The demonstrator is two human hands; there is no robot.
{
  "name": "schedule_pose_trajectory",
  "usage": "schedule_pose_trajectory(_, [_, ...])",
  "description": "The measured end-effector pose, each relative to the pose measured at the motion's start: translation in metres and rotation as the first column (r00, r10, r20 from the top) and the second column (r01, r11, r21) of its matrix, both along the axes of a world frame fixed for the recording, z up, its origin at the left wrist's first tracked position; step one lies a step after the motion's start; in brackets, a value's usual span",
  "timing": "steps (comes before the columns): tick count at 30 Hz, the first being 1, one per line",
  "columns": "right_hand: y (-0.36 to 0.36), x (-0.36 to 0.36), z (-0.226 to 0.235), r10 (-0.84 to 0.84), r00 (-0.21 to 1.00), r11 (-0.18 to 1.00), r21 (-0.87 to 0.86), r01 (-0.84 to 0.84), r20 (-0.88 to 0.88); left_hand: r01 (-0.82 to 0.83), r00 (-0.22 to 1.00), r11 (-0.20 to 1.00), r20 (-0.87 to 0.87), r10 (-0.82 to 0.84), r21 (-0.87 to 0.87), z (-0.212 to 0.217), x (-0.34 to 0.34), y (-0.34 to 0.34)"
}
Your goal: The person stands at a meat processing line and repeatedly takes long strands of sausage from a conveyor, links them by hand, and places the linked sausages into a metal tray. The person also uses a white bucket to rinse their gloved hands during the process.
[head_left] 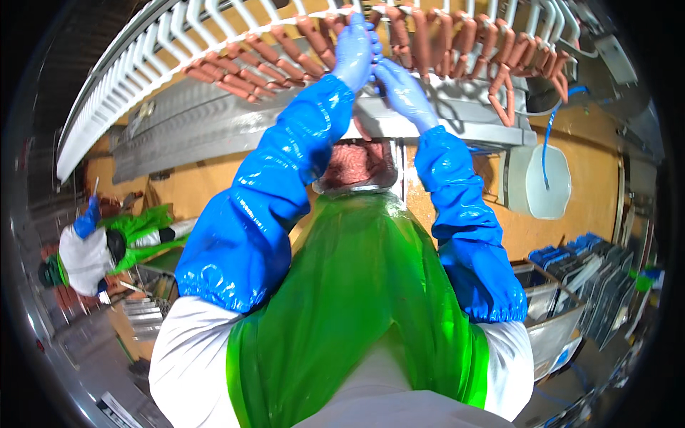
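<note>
Both my hands are raised together at the far middle, in blue gloves below a rail of white hooks [207,21]. My left hand [354,53] is closed among the hanging links, its thumb side up by the rail, apparently round a string of sausages; its palm is hidden. Just right and nearer, my right hand [404,89] has its fingers bent together against the left hand's fingers. What they pinch is hidden. Linked sausages [285,53] hang in loops to the left, and more sausage links [457,43] hang to the right. A single link [362,128] shows below my hands.
A metal tray of ground meat [354,164] stands before my green apron. Behind it runs a long metal trough [214,132]. A white bin [549,182] with a blue hose is at the right, above stacked crates [592,278]. Another person [89,257] works at the left.
</note>
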State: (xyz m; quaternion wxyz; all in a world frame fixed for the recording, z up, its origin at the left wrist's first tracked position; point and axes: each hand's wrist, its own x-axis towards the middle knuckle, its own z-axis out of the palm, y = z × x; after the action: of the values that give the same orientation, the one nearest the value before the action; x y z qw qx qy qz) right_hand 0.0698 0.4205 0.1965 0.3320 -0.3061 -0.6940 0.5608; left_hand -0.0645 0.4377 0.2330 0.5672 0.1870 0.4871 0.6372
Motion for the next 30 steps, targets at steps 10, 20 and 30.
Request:
schedule_pose_trajectory(10, [0.010,-0.050,-0.019,-0.171,0.917,0.926,0.377,0.025,0.361,-0.314,0.819,0.948,-0.493,0.294,0.044,-0.039,-0.028,0.013])
schedule_pose_trajectory(20, [-0.057,-0.049,-0.017,0.194,0.961,0.715,0.641,-0.277,0.198,0.496,0.720,0.868,0.551,-0.421,0.015,-0.087,-0.072,-0.114])
schedule_pose_trajectory(30, [-0.100,-0.038,-0.072,-0.012,0.998,0.783,-0.622,-0.025,-0.056,0.452,0.730,0.878,0.500,-0.466,0.158,-0.141,-0.088,-0.167])
